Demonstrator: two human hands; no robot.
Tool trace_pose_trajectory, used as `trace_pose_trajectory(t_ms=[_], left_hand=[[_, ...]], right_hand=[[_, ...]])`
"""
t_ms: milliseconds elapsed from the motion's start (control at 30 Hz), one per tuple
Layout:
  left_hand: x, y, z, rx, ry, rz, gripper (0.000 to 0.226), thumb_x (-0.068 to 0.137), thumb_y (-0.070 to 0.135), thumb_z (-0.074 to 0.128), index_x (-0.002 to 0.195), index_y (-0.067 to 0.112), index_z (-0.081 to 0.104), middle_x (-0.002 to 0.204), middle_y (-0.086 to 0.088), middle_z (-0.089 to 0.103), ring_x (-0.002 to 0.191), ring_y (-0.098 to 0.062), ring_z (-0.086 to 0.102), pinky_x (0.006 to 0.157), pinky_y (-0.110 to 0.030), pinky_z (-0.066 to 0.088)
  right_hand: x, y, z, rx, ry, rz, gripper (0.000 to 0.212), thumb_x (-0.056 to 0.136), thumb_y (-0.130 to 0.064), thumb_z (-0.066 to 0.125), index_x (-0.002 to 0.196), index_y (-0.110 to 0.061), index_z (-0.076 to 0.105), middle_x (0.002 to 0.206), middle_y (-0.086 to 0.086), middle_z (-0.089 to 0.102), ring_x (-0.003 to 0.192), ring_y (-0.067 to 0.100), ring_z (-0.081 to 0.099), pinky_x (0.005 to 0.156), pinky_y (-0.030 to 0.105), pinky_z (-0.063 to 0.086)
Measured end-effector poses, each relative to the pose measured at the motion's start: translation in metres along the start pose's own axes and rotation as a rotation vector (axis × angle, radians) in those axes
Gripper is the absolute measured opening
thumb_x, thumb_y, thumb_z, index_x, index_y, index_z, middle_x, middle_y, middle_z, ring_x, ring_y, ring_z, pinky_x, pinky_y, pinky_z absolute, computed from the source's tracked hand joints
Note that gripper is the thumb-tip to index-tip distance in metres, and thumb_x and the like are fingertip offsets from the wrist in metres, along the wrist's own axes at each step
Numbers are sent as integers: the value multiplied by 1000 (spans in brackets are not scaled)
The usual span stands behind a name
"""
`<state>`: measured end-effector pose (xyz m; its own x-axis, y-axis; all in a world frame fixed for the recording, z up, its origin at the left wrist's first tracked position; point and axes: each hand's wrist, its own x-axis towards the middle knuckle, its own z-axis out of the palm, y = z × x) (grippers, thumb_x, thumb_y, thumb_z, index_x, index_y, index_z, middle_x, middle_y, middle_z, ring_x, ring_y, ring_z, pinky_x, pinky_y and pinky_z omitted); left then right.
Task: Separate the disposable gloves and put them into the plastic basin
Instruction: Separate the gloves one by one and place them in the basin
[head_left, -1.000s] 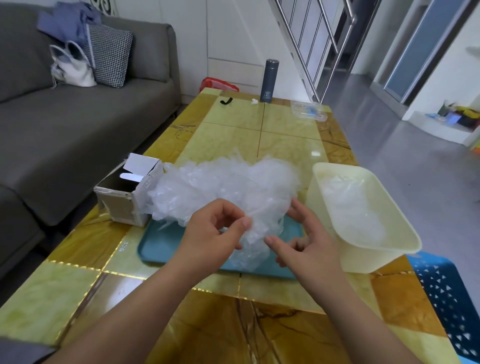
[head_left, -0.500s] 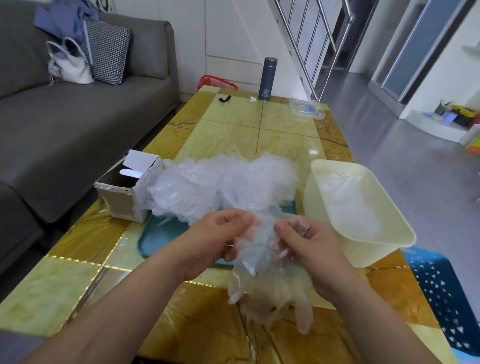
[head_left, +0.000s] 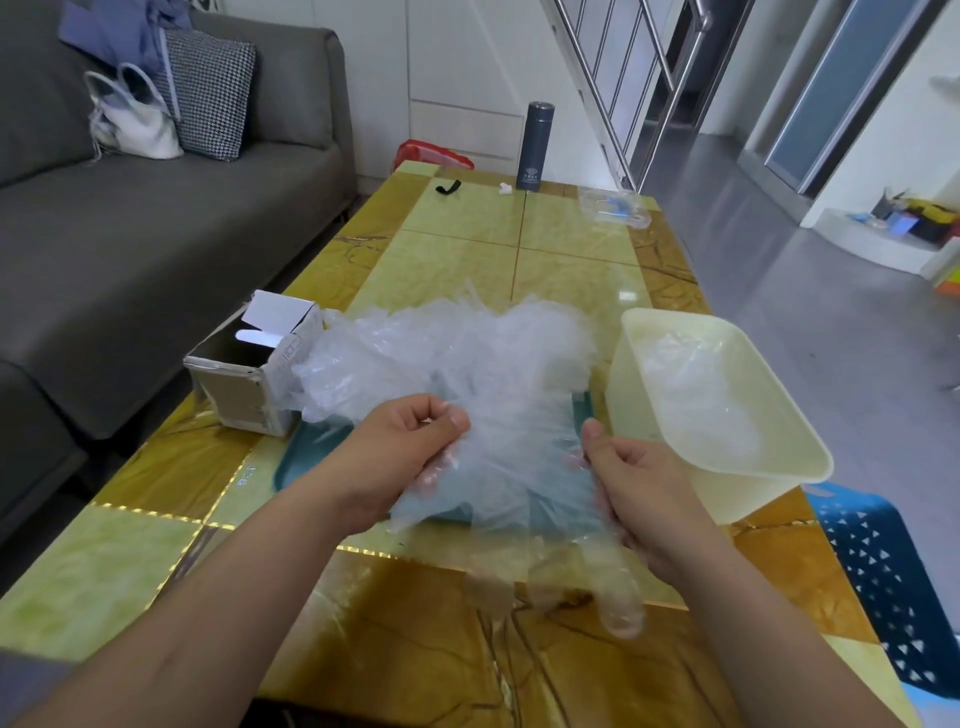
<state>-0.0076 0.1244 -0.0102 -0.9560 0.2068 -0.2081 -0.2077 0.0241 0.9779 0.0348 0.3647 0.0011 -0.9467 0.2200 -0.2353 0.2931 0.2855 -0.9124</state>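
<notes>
"What did your feed show of the hands?"

"I saw the left hand (head_left: 410, 452) curled, with thumb and fingers pinching one edge of a clear disposable glove (head_left: 519, 483). The right hand (head_left: 639, 483) gripped the opposite edge, thumb up and fingers curled beneath the film. The glove was stretched between them above the near edge of the teal tray (head_left: 306, 457). Its fingers drooped toward six o'clock over the table (head_left: 457, 260)."

"And the rest?"

"The loose pile (head_left: 447, 358) lay on the tray at twelve o'clock from the hands, and it seemed to touch the held film. I couldn't tell whether one glove or several were in the grip."

"The basin?"

"The cream plastic basin (head_left: 634, 395) stood at three o'clock from the pile, just beside the tray. Some gloves (head_left: 696, 395) were already lying inside it. An open cardboard box (head_left: 244, 384) sat at nine o'clock from the pile, right against it. A dark flask (head_left: 535, 145) stood upright at the table's far end, at twelve o'clock."
</notes>
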Motion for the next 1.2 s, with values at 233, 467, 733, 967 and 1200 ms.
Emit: trace_pose_trajectory(t_ms=[233,467,733,967,1200], left_hand=[[-3,-10,15,-5,-154,-31,21,103,28,63,96,10,69,67,-2,53,55,-10,43,52,-16,40],[20,-41,24,792,213,384,12,103,42,56,105,32,62,106,14,57,82,-5,59,78,-34,50],[30,-54,31,983,80,236,28,95,37,68,122,32,64,107,13,60,92,-12,59,89,-39,55],[31,-41,20,845,142,335,15,103,30,59,99,24,73,89,12,68,84,-13,62,81,-41,56],[21,-32,9,772,185,388,19,102,23,59,113,25,74,103,13,73,94,-8,66,87,-29,53]], right_hand=[[-6,-1,3,403,-500,125,43,95,-38,65,121,-4,73,119,17,75,113,30,72,95,38,57],[3,15,1,-278,-280,-81,28,93,-26,73,74,-6,69,62,1,60,57,10,52,53,21,42],[4,18,3,-384,-337,-139,30,93,-20,69,77,4,63,64,10,58,57,8,51,51,16,40],[7,19,5,-346,-276,-114,38,99,-29,60,66,-13,51,57,-3,46,49,7,41,47,15,35],[-8,4,8,-150,-282,-409,11,96,-30,71,94,-22,78,95,-3,72,90,10,70,80,28,55]])
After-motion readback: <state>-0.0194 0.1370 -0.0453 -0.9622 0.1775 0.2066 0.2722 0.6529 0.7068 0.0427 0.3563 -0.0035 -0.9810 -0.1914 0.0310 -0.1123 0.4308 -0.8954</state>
